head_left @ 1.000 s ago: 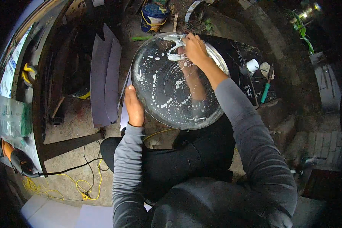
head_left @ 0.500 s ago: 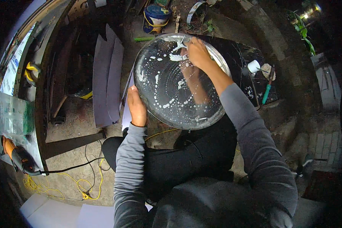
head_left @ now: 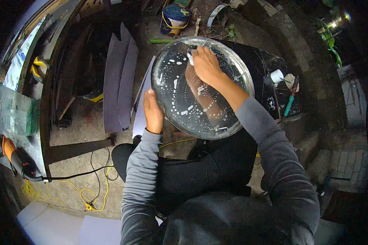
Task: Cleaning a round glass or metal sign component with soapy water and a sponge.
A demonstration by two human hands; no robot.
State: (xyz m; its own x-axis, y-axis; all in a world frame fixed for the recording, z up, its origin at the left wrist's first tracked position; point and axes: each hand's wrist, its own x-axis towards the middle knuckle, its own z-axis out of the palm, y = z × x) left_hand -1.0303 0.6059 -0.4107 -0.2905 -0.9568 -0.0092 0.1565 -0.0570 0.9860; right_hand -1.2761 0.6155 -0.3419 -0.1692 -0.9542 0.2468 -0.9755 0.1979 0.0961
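Head view: round glossy disc [head_left: 180, 96], spotted with white, lies just beyond the lap [head_left: 192, 173]. Since the earlier frame, the right hand [head_left: 206, 65] has slid leftward across it, covering most of the white smear [head_left: 190, 59] near the far rim. Its fingers are bent; whether they grip anything, I cannot tell. The left hand [head_left: 153, 114] stays at the left rim, its grasp partly hidden and unclear.

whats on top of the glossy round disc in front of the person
White spots dot the glossy round disc, with small metal pieces near its rim. The right hand covers some of its upper part, so the surface beneath that hand is hidden.
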